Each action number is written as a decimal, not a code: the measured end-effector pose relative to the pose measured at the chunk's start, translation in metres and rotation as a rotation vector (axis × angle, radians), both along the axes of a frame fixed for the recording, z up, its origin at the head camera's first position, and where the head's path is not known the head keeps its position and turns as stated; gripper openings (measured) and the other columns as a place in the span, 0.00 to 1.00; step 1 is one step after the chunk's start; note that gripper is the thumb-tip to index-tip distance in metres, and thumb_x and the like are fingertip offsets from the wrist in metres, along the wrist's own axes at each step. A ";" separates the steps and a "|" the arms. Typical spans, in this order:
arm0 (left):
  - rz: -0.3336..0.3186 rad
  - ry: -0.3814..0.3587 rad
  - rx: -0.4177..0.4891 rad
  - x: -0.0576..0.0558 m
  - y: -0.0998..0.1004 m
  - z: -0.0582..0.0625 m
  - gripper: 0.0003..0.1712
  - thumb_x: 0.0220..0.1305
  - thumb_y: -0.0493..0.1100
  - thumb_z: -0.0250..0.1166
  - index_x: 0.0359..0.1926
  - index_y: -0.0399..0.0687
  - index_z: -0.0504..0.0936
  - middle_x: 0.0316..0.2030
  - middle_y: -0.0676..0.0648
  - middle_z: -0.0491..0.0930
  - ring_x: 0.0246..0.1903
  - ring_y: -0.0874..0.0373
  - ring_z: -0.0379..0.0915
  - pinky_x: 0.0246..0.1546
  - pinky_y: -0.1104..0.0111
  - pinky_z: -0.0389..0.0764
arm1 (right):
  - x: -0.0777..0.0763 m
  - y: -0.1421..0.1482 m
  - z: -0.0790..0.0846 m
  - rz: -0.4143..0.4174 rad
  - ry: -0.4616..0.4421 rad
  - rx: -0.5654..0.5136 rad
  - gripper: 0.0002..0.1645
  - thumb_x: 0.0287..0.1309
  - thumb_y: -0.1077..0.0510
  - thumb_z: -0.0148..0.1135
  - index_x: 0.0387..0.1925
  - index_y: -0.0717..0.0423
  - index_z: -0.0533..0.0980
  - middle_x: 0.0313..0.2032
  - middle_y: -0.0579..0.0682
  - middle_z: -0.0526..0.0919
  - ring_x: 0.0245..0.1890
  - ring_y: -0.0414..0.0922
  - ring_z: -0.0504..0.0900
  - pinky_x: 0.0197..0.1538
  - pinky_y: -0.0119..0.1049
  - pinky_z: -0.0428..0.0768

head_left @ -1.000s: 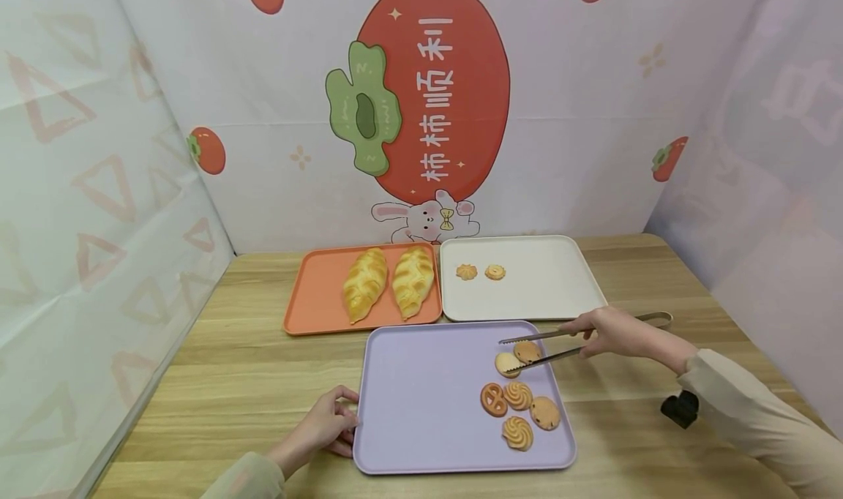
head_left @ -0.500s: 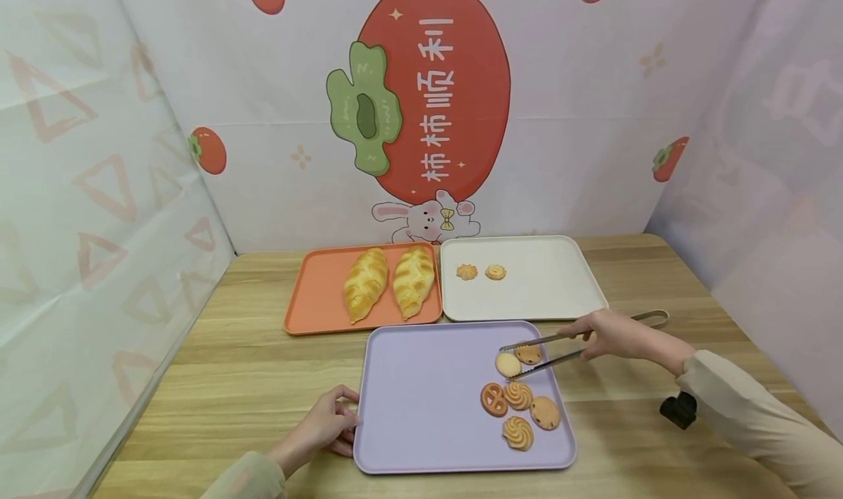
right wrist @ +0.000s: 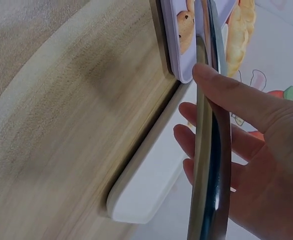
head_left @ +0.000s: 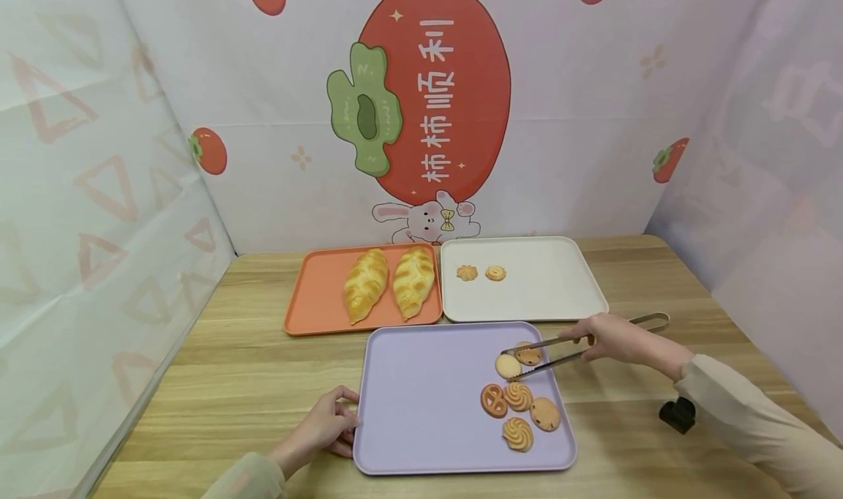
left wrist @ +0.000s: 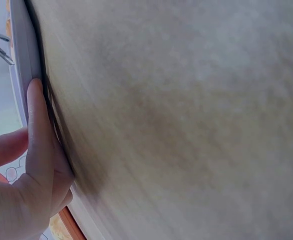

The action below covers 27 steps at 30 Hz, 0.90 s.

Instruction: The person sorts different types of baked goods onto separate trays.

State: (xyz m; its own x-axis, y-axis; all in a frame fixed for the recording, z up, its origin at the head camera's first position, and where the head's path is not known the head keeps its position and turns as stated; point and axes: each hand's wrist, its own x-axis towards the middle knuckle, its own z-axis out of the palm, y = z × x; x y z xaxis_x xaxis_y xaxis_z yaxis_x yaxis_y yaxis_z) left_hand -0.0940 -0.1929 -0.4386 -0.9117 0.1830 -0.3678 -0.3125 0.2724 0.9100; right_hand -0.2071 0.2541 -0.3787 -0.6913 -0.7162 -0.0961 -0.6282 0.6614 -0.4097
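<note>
My right hand [head_left: 615, 338] holds metal tongs [head_left: 546, 365] over the right side of the purple tray [head_left: 421, 404]. Their tips lie on either side of a pale round cookie [head_left: 508, 366]; contact is too fine to tell. A chocolate-chip cookie [head_left: 528, 353] lies between the tong arms just behind it. In the right wrist view, thumb and fingers press the tongs [right wrist: 211, 150] from both sides. My left hand [head_left: 326, 422] touches the purple tray's left rim. In the left wrist view its thumb [left wrist: 38, 115] lies straight along the rim, with other fingers loosely bent.
Nearer on the purple tray lie a pretzel [head_left: 494, 400], two swirl cookies [head_left: 518, 396] and another chip cookie [head_left: 545, 414]. Behind stand an orange tray [head_left: 316, 294] with two braided breads [head_left: 366, 285] and a white tray [head_left: 546, 279] with two small cookies [head_left: 467, 272].
The tongs have shifted slightly toward me, so their tips now stand on both sides of the pale cookie; before, the near arm crossed over it. My left hand has stayed put.
</note>
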 end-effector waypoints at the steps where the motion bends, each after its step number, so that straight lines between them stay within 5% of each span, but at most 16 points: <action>1: 0.000 -0.001 -0.003 0.000 0.000 0.000 0.19 0.52 0.26 0.52 0.46 0.28 0.60 0.22 0.47 0.70 0.16 0.58 0.72 0.16 0.60 0.80 | 0.001 0.000 -0.001 0.004 0.010 -0.001 0.24 0.40 0.64 0.66 0.44 0.66 0.75 0.37 0.56 0.81 0.27 0.43 0.76 0.26 0.28 0.74; 27: 0.004 -0.004 -0.018 0.000 0.000 -0.001 0.19 0.51 0.26 0.53 0.46 0.28 0.60 0.22 0.46 0.69 0.16 0.57 0.70 0.16 0.60 0.80 | 0.003 0.003 0.002 -0.061 0.060 -0.054 0.25 0.45 0.61 0.63 0.47 0.68 0.73 0.32 0.52 0.79 0.23 0.33 0.71 0.21 0.27 0.70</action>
State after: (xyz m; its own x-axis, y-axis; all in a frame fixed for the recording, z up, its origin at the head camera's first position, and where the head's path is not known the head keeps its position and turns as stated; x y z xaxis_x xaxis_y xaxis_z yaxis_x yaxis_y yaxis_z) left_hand -0.0941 -0.1931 -0.4392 -0.9110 0.1724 -0.3747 -0.3173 0.2874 0.9037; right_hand -0.2044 0.2570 -0.3767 -0.7375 -0.6752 -0.0154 -0.6117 0.6774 -0.4085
